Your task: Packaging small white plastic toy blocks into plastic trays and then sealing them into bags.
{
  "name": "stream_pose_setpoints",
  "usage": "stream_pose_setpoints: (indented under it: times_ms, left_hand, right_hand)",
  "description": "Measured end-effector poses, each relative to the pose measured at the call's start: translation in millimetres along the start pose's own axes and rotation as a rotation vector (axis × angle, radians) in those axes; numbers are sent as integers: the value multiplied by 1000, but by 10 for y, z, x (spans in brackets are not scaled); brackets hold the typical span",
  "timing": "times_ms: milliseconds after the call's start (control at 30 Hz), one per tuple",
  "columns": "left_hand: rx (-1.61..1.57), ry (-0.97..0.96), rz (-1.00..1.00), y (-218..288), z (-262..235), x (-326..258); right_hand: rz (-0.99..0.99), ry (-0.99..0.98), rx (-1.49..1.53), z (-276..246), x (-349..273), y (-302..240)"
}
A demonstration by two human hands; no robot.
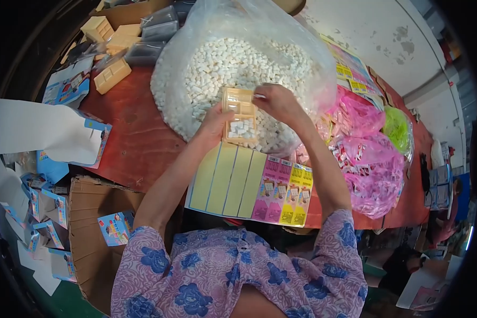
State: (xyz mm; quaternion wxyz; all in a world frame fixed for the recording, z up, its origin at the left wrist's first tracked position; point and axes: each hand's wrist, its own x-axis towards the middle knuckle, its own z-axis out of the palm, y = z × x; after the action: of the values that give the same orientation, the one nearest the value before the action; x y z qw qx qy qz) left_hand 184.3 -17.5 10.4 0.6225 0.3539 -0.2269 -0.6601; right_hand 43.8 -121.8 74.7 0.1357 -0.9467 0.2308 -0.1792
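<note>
A cream plastic tray (240, 109) with several compartments is tilted up over a large clear plastic bag (168, 69) heaped with small white pieces (222, 58). My left hand (213, 124) grips the tray by its left side, thumb over the edge. White pieces (241, 127) lie in the compartment nearest me; the farther ones show bare plastic. At the tray's upper right, my right hand (279, 104) is closed in a pinch, with a small white piece (259, 96) showing at the fingertips. Below the tray lies a printed card sheet (225, 177) with cream, pink and yellow strips.
Pink plastic bags (368, 172) and a green bag (395, 127) sit to the right on the red table (124, 122). More cream trays (113, 75) and clear plastic covers (159, 33) lie far left. Blue printed boxes (93, 140) and an open cardboard carton (87, 222) are at the left.
</note>
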Motion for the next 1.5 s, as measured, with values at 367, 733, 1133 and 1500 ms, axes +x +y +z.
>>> stream_pose_setpoints:
  times_ms: [367,733,1133,1500]
  left_hand:
    - [-120,16,27,33,-69,-29]
    - [-121,11,32,21,-59,-53]
    - [-111,42,5,20,-53,-117]
    - [-128,33,26,98,-134,-71]
  right_hand:
    - [23,63,184,349,219,-19]
    - [-76,180,-153,388,196,-132]
    - [158,491,-318,79,421,645]
    - [369,97,-507,-141,593,712]
